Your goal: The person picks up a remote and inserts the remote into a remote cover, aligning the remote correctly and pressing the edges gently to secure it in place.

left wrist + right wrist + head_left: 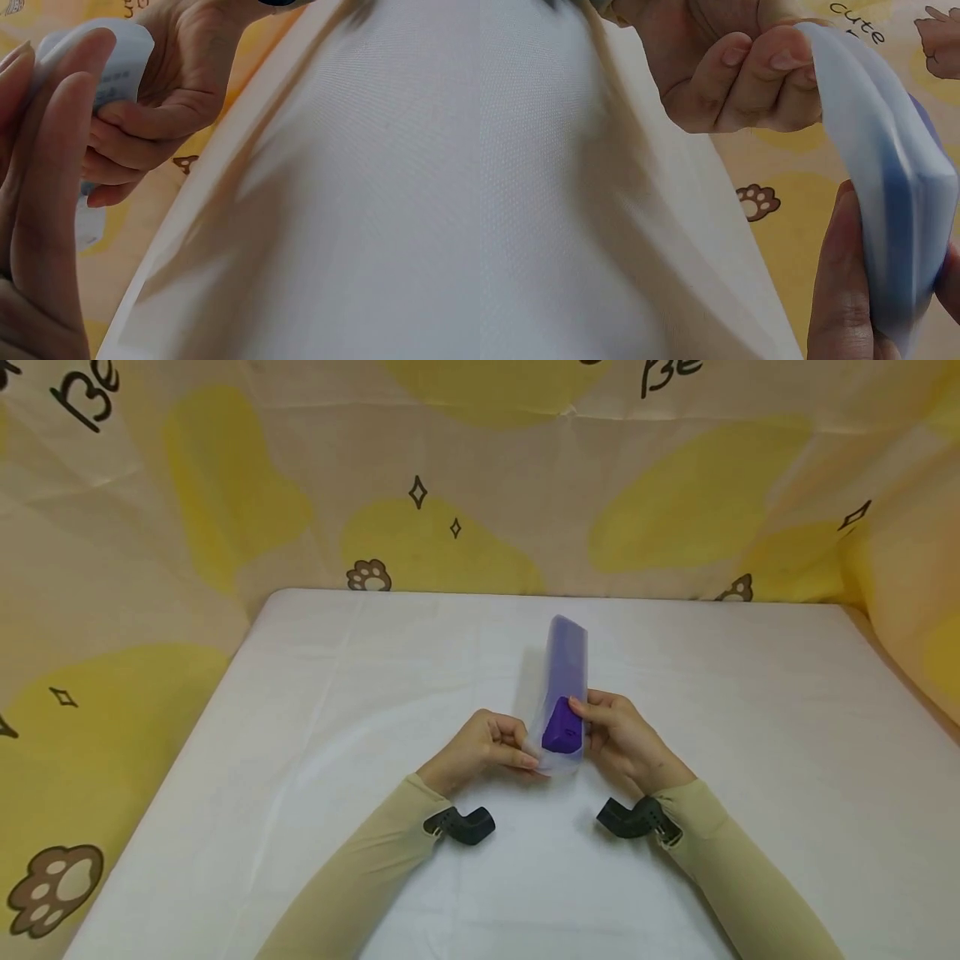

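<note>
A long, narrow, translucent lilac plastic packet (567, 652) is held up over the table, tilted, with a dark purple block-like piece (562, 728) at its near end. My right hand (628, 735) grips the packet from the right, thumb on the purple piece and fingers along the side. At the near end, my left hand (495, 745) pinches the packet's thin, clear edge between thumb and fingers. The right wrist view shows the packet (889, 172) as pale blue and bent toward the left hand (727, 82). Faint print shows on it in the left wrist view.
A white-covered table (337, 693) lies under both hands. Behind it hangs a beige and yellow cloth (480, 460) with paw prints. Black curved wrist mounts (465, 825) stick out from both sleeves.
</note>
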Motion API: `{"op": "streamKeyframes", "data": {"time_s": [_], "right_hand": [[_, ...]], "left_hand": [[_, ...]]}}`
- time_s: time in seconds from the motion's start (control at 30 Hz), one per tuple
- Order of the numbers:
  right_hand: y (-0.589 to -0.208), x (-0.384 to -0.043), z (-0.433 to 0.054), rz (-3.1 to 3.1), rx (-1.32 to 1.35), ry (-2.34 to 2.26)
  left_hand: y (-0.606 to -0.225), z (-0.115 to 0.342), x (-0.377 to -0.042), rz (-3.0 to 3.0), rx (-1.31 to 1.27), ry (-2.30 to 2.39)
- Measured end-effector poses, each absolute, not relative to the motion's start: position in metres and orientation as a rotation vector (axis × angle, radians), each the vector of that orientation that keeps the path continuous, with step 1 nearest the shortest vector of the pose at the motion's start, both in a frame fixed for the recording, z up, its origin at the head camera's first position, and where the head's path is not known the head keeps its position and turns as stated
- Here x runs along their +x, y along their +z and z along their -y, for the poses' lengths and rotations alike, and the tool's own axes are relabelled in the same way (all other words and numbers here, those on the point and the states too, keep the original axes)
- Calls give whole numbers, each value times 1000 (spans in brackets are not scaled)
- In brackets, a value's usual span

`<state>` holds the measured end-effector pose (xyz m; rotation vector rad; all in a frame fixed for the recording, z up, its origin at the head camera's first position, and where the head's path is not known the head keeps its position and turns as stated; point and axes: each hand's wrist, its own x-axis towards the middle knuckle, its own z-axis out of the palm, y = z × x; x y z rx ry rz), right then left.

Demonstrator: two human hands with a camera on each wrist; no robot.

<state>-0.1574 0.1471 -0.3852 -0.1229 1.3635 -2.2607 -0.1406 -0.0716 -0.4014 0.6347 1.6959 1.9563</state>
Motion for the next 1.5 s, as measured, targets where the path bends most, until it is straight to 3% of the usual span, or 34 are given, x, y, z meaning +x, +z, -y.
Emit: {"op": "streamKeyframes", "data": {"time_s": [1.0,1.5], "right_hand": [[-385,-154,-150,-1949,-317,-2047],[-383,-147,-143,-2068,-401,-1966]], "left_hand": [[-405,62,-139,-1730,252,1918],[-408,67,-143,-1739,372,1935]]}}
